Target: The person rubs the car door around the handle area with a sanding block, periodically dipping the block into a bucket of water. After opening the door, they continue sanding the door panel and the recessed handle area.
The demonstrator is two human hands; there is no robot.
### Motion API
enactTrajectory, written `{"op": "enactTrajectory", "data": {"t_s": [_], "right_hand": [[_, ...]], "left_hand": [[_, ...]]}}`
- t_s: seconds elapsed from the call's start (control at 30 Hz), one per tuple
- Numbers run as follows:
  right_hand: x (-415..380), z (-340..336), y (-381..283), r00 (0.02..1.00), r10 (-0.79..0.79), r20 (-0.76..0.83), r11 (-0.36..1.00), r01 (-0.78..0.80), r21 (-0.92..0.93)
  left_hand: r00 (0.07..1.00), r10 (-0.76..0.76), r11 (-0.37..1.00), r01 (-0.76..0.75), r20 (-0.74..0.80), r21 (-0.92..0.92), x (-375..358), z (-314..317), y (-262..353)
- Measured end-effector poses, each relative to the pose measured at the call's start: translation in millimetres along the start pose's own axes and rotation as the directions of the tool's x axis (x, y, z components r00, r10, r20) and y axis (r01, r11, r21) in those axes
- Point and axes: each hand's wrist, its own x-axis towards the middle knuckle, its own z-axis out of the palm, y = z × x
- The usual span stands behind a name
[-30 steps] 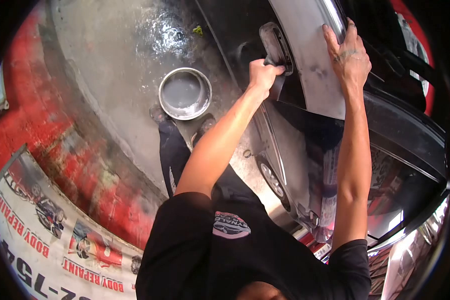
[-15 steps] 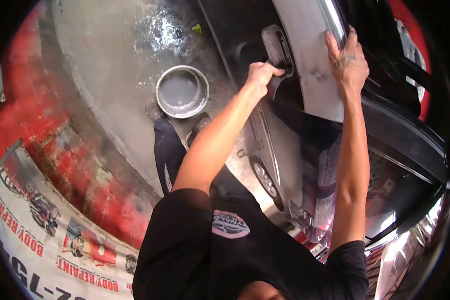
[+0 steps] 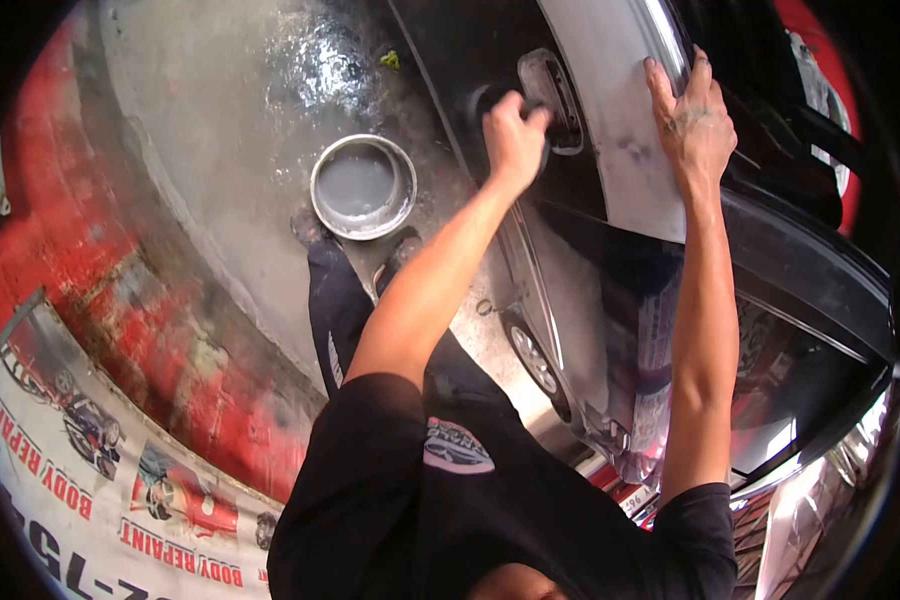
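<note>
My left hand (image 3: 516, 142) is closed beside the door handle (image 3: 552, 102) of a dark car, its fingertips blurred by motion. A thin dark sheet shows partly under its edge; most of it is hidden by the hand. On the car's upper edge rests my right hand (image 3: 697, 130), with thumb and fingers apart and nothing held. Between the two hands runs a dull grey, sanded-looking panel strip (image 3: 620, 150) above the black door (image 3: 485, 50). The handle sits in an oval recess with a pale surround.
A bucket (image 3: 363, 187) of greyish water stands on the wet concrete floor (image 3: 210, 120) near my feet. A car wheel (image 3: 535, 362) is below my left forearm. Along the left are a red wall (image 3: 100, 230) and a printed banner (image 3: 120, 490). A yellow-green scrap (image 3: 390, 61) lies on the floor.
My left hand has moved slightly up and left, off the handle's lower end, and its wrist has turned. The right hand stays on the car's edge.
</note>
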Motion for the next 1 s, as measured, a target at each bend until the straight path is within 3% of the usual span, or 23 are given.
{"op": "enactTrajectory", "data": {"t_s": [0.07,0.17,0.3,0.4,0.43,0.5,0.57,0.6,0.63,0.73,0.8,0.83,0.93,0.97,1.0], "right_hand": [[0.4,-1.4,2.8,1.0,0.014,0.014,1.0,-0.014,0.006],[-2.0,1.0,-0.1,1.0,-0.018,0.004,1.0,0.018,-0.008],[-3.7,0.1,7.1,1.0,-0.027,0.004,0.999,0.027,-0.028],[-0.2,2.1,2.2,0.998,-0.061,-0.022,0.998,0.061,-0.032],[-2.0,-0.9,0.2,0.999,-0.045,-0.004,0.998,0.045,-0.032],[-2.2,-2.7,-1.1,1.0,-0.022,0.012,0.999,0.022,-0.036],[-4.7,-5.0,-2.9,1.0,-0.019,0.016,1.0,0.02,-0.024],[-4.0,-4.4,-4.3,1.0,-0.019,0.012,1.0,0.019,-0.024],[-4.8,-3.5,-4.3,1.0,-0.013,0.018,0.999,0.013,-0.031],[-4.3,-3.4,-3.5,1.0,-0.001,0.02,0.999,0.002,-0.033],[-4.8,-5.3,-6.0,1.0,-0.001,0.016,1.0,0.001,-0.03],[-5.1,-5.7,-8.7,1.0,0.009,0.021,0.999,-0.008,-0.043],[-5.3,-4.9,-3.4,1.0,-0.005,0.019,0.998,0.006,-0.055],[-3.7,-1.3,1.0,1.0,-0.026,0.007,0.999,0.026,-0.048],[-2.2,2.8,5.5,0.999,-0.042,0.01,0.997,0.043,-0.057]], "left_hand": [[0.996,0.046,0.997,-0.05,-0.076,-0.057,4.4,9.0,-10.5],[0.993,0.052,0.991,-0.037,0.109,-0.129,-10.8,6.2,-40.1],[0.97,-0.074,0.981,0.113,0.233,-0.16,-31.8,-8.6,-10.5],[0.989,-0.044,0.985,0.066,0.139,-0.157,-31.9,-26.8,-2.3],[0.996,0.081,0.992,-0.083,-0.028,-0.096,-30.4,-28.8,-5.5],[0.951,0.285,0.956,-0.273,-0.117,0.106,-37.7,-31.9,-2.6],[0.856,0.515,0.838,-0.492,-0.044,0.237,-50.9,-16.5,-4.4],[0.854,0.519,0.813,-0.507,0.039,0.287,-63.6,-10.0,-2.1],[0.866,0.501,0.848,-0.487,-0.015,0.208,-76.4,-0.3,-2.9],[0.857,0.514,0.834,-0.5,-0.002,0.232,-87.8,-2.4,-2.5],[0.926,0.377,0.906,-0.372,0.016,0.204,-88.4,-0.2,8.7],[0.941,0.331,0.939,-0.322,-0.063,0.121,-86.5,7.7,18.5],[0.983,0.143,0.981,-0.156,-0.115,-0.112,-81.2,17.9,41.3],[0.983,0.142,0.982,-0.155,-0.117,-0.111,-77.9,16.8,38.3],[0.965,0.249,0.965,-0.255,-0.08,-0.068,-74.9,16.3,30.9]]}}
